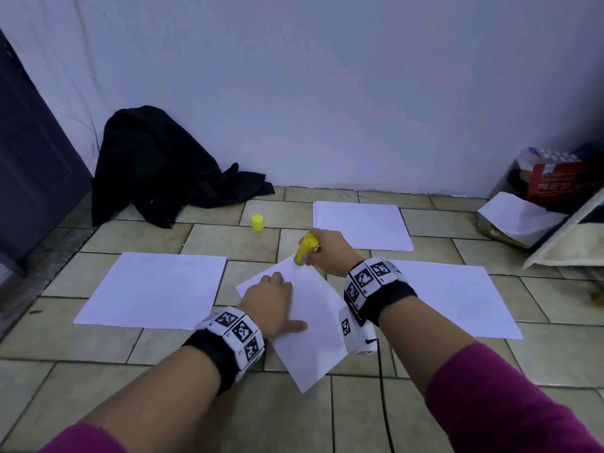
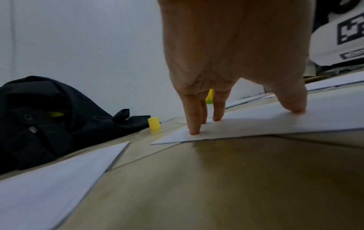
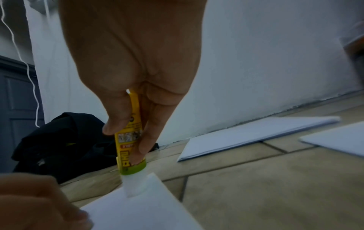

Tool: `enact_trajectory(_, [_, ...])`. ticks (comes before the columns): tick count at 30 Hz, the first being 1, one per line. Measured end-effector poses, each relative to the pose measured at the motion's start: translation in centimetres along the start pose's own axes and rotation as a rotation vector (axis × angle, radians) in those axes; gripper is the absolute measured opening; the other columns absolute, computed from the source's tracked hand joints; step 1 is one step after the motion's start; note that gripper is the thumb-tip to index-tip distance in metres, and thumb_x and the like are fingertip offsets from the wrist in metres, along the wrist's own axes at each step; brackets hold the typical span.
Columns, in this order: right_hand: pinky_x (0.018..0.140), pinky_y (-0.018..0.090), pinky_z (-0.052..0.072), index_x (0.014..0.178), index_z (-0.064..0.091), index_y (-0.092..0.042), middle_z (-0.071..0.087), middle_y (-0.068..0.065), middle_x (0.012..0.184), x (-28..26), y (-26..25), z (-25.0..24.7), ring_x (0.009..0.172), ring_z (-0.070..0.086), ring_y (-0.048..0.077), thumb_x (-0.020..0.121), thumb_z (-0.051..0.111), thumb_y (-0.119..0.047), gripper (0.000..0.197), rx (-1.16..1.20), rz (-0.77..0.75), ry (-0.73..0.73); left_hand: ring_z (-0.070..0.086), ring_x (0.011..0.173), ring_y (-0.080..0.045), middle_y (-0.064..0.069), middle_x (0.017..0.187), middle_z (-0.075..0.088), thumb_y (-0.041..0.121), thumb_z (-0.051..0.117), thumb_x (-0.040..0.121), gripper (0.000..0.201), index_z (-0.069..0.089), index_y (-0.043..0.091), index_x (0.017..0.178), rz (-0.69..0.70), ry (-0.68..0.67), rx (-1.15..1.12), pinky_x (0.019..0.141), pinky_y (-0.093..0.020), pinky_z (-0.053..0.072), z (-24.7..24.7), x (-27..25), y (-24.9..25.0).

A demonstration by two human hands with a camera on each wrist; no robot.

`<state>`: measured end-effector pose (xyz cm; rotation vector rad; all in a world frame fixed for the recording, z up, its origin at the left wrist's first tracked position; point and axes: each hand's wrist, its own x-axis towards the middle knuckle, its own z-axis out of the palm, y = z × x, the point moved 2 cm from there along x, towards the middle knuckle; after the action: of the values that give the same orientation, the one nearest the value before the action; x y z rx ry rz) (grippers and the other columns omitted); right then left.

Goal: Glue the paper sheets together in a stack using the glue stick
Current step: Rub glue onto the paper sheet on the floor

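I see tiled floor (image 1: 425, 403) w/ a black cloth (image 1: 157, 165) heaped upper left. Three paper piles (image 1: 153, 289) lie flat; center frame, a skewed sheet (image 1: 310, 322). Left hand (image 1: 268, 297) presses it, fingers straight. Right hand (image 1: 330, 251) grips the glue stick (image 1: 305, 250), tip on the sheet's top corner. Cap (image 1: 257, 222) stands apart, above center-left.
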<state>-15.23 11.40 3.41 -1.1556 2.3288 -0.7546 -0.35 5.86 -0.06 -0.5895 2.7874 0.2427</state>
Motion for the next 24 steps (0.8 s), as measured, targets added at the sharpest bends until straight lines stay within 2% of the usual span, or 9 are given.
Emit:
enact_trajectory(4, [0.085,0.039,0.054,0.109,0.061,-0.006,0.069,0.011,0.101,-2.2,0.6,-1.4,0.093,0.066,0.024,0.086,0.066,-0.013,0.025,-0.067,-0.038,-0.087,0.042,0.119,-0.023,-0.007,0.126,0.042,0.069,0.058,0.077,0.078,0.044,0.013,0.128,0.012,-0.022,0.019,0.095,-0.037,0.043,-0.4,0.2,-0.1])
enact_trajectory(7, [0.085,0.036,0.053,0.104,0.063,-0.006,0.069,0.006,0.093,-4.5,1.6,-2.2,0.089,0.066,0.021,0.085,0.067,-0.011,0.02,-0.07,-0.061,-0.129,0.042,0.118,-0.023,-0.006,0.125,0.042,0.067,0.058,0.078,0.074,0.045,0.013,0.128,0.024,-0.041,0.044,0.093,-0.037,0.044,-0.5,0.4,-0.1])
enact_trajectory(9, [0.085,0.038,0.054,0.102,0.062,-0.006,0.07,0.005,0.09,-5.9,2.4,-2.5,0.086,0.066,0.02,0.085,0.067,-0.01,0.018,-0.075,-0.065,-0.169,0.042,0.119,-0.023,-0.006,0.127,0.042,0.06,0.056,0.084,0.066,0.045,0.014,0.129,0.036,-0.045,0.062,0.091,-0.036,0.043,-0.7,0.5,-0.4])
enact_trajectory(12, [0.087,0.039,0.053,0.103,0.062,-0.011,0.071,0.003,0.088,-7.9,3.6,-3.3,0.086,0.067,0.017,0.086,0.067,-0.012,0.018,-0.107,-0.055,-0.206,0.041,0.123,-0.022,-0.004,0.134,0.039,0.047,0.053,0.091,0.055,0.042,0.018,0.137,0.077,-0.039,0.066,0.096,-0.036,0.042,-1.2,0.7,-1.1])
enact_trajectory(15, [0.087,0.035,0.053,0.106,0.063,-0.014,0.069,0.001,0.093,-9.5,4.2,-4.1,0.089,0.066,0.017,0.086,0.067,-0.013,0.021,-0.124,-0.056,-0.23,0.039,0.127,-0.018,0.0,0.138,0.038,0.042,0.059,0.09,0.06,0.037,0.024,0.144,0.121,-0.056,0.032,0.1,-0.032,0.04,-1.5,1.1,-2.2])
enact_trajectory(18, [0.086,0.036,0.053,0.106,0.064,-0.014,0.064,-0.007,0.085,-10.4,4.6,-4.7,0.089,0.065,0.018,0.085,0.068,-0.012,0.022,-0.155,-0.054,-0.259,0.033,0.132,-0.014,0.003,0.14,0.035,0.041,0.064,0.087,0.065,0.036,0.027,0.144,0.132,-0.064,-0.017,0.101,-0.029,0.037,-1.5,1.3,-2.7])
enact_trajectory(20, [0.086,0.037,0.053,0.105,0.064,-0.013,0.064,-0.008,0.082,-10.5,4.6,-5.0,0.087,0.065,0.017,0.084,0.068,-0.013,0.021,-0.184,-0.062,-0.285,0.028,0.136,-0.015,0.002,0.146,0.027,0.04,0.066,0.086,0.067,0.035,0.026,0.144,0.137,-0.066,-0.039,0.103,-0.03,0.037,-1.4,1.4,-2.8])
enact_trajectory(23, [0.085,0.04,0.054,0.103,0.064,-0.007,0.07,0.001,0.087,-9.9,4.4,-5.7,0.085,0.067,0.018,0.084,0.069,-0.017,0.023,-0.262,-0.045,-0.335,0.02,0.142,-0.02,-0.001,0.155,0.004,0.041,0.067,0.086,0.074,0.027,0.026,0.146,0.137,-0.067,-0.045,0.107,-0.035,0.037,-1.3,1.3,-2.8])
enact_trajectory(24, [0.084,0.04,0.055,0.103,0.064,-0.004,0.072,0.004,0.088,-9.6,4.3,-6.1,0.084,0.069,0.019,0.084,0.069,-0.016,0.023,-0.271,-0.029,-0.355,0.016,0.143,-0.021,-0.001,0.157,0.002,0.043,0.066,0.086,0.075,0.025,0.026,0.148,0.136,-0.079,-0.026,0.109,-0.035,0.034,-1.3,1.2,-2.9])
